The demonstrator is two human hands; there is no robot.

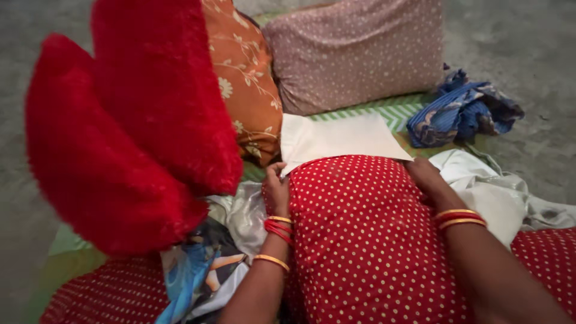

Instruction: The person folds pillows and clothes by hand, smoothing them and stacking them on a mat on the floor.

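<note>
A red pillow with white dots (360, 234) lies in front of me, with a white inner end or cover flap (336, 138) sticking out at its far end. My left hand (276, 189) grips the pillow's left edge near the white part. My right hand (426, 177) presses on the pillow's right upper edge. Both wrists wear red and gold bangles.
A fluffy red heart-shaped cushion (132, 126) stands at the left. Behind it are an orange floral pillow (249, 90) and a dotted mauve pillow (360, 51). Crumpled blue cloth (462, 114) and white cloth (486, 186) lie on the right, on a green striped mat (396, 111).
</note>
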